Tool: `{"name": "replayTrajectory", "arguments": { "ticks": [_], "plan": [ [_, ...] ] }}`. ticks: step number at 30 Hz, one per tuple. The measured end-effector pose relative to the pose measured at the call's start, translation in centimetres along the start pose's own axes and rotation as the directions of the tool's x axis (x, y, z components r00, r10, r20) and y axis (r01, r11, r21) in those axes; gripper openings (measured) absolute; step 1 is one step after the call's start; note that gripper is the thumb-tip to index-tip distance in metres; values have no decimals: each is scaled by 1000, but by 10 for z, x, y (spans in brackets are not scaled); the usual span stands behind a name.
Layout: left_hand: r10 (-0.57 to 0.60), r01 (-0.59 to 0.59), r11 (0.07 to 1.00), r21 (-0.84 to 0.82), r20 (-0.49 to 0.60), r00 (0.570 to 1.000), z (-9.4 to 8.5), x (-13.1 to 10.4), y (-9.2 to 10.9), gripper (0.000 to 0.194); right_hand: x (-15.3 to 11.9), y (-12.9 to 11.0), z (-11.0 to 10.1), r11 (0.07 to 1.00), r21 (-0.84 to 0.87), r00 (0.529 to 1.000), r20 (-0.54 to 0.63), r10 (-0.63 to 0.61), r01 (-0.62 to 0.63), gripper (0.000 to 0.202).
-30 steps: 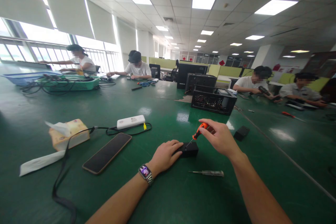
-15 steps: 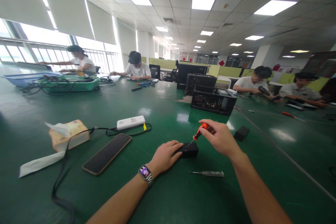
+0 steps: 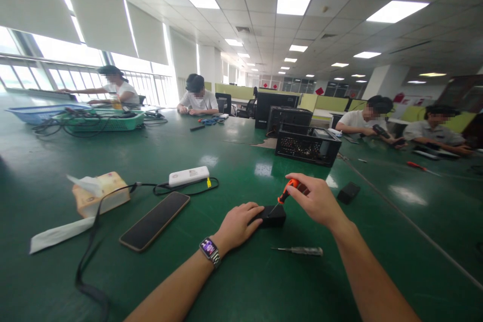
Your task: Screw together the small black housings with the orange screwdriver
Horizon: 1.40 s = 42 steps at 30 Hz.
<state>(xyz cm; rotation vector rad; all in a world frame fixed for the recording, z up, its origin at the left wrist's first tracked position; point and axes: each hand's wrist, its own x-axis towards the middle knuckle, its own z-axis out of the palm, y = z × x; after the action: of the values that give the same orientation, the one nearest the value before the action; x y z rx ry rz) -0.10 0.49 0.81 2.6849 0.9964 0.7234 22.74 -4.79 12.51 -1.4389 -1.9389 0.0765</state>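
Note:
A small black box (image 3: 277,217) lies on the green table in front of me. My left hand (image 3: 238,222), with a watch on its wrist, grips the left end of this box, thumb on the near side and fingers over the top. An orange and black screwdriver (image 3: 290,189) is held at its handle by my right hand (image 3: 311,196). Its shaft slants down to the left, and the tip meets the top of the box. Just nearer to me lies a second screwdriver (image 3: 302,251) with a clear handle. Another black block (image 3: 348,192) sits to the right of my right hand.
To the left are a phone (image 3: 155,222), a white power strip (image 3: 188,176) with a black cable and a tissue pack (image 3: 101,195). A green basket (image 3: 101,122) of cables and black computer cases (image 3: 307,148) stand farther back. Several people sit around the table.
Both hands keep their places on the box and the screwdriver. The view has shifted very slightly. At the far side, a person's hand has drawn in closer to their body.

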Motion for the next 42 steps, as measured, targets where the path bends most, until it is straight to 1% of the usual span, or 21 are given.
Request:
{"name": "replayTrajectory", "arguments": {
  "ticks": [8, 10, 12, 14, 15, 17, 21, 23, 24, 26, 27, 29, 32, 34, 36, 37, 38, 40, 41, 42],
  "plan": [
    [-14, 14, 1000, -1, -4, 1000, 2, -1, -1, 35, 0, -1, 2, 1000, -2, 1000, -24, -18, 18, 29],
    [-22, 22, 1000, 0, -4, 1000, 3, -1, -1, 35, -1, -2, 5, 1000, -19, 998, -58, -7, 6, 29],
    [-28, 28, 1000, 3, -11, 1000, 4, -1, 0, 35, -1, -4, 10, 999, -46, 994, -111, 20, -25, 35],
    [-33, 33, 999, 3, -21, 999, 5, 0, 2, 33, -2, -7, 14, 998, -47, 990, -134, 40, -47, 37],
    [-36, 36, 999, 3, -28, 999, 5, 1, 3, 32, -2, -9, 15, 998, -35, 992, -122, 41, -45, 35],
    [-37, 36, 999, -3, -47, 998, 6, 4, 4, 29, -3, -13, 13, 999, -12, 998, -53, 30, -31, 27],
    [-11, 10, 1000, -23, -81, 997, 9, 10, 4, 25, -10, -20, -5, 999, -29, 993, 111, 43, -40, 21],
    [-12, 9, 999, -33, -90, 996, 10, 13, 4, 24, -15, -12, -15, 997, -44, 983, 166, 75, -69, 21],
    [-24, 20, 999, -42, -94, 995, 11, 15, 4, 24, -18, -5, -18, 995, -45, 978, 186, 99, -92, 21],
    [-67, 60, 996, -72, -101, 993, 12, 16, 5, 24, -26, 18, -20, 986, -30, 968, 189, 167, -164, 22],
    [-93, 84, 992, -91, -102, 990, 11, 16, 5, 25, -31, 33, -18, 977, -17, 964, 162, 212, -212, 24],
    [-129, 118, 986, -121, -91, 987, 9, 15, 6, 26, -44, 63, -7, 949, 9, 947, 79, 312, -314, 24],
    [-136, 127, 980, -152, -51, 989, 2, 12, 8, 26, -67, 101, 20, 917, -61, 907, 137, 399, -395, 18],
    [-156, 149, 974, -169, -29, 987, -2, 10, 9, 29, -78, 114, 35, 904, -143, 885, 194, 424, -402, 15],
    [-202, 196, 963, -187, -15, 979, -3, 8, 10, 36, -82, 116, 43, 895, -212, 870, 232, 436, -392, 14],
    [-226, 219, 955, -199, -14, 974, -3, 7, 10, 39, -82, 113, 44, 894, -236, 870, 235, 434, -382, 14],
    [-237, 229, 951, -209, -13, 972, -2, 7, 9, 40, -81, 109, 43, 895, -254, 878, 224, 423, -367, 14],
    [-243, 233, 947, -221, -17, 970, -1, 6, 8, 38, -78, 95, 37, 912, -272, 913, 186, 364, -308, 17],
    [-245, 234, 946, -226, -22, 969, 0, 7, 6, 37, -77, 87, 33, 925, -271, 928, 186, 322, -266, 22],
    [-249, 236, 944, -232, -27, 968, 1, 7, 5, 35, -77, 78, 30, 939, -263, 936, 215, 279, -219, 27]
  ]
}}
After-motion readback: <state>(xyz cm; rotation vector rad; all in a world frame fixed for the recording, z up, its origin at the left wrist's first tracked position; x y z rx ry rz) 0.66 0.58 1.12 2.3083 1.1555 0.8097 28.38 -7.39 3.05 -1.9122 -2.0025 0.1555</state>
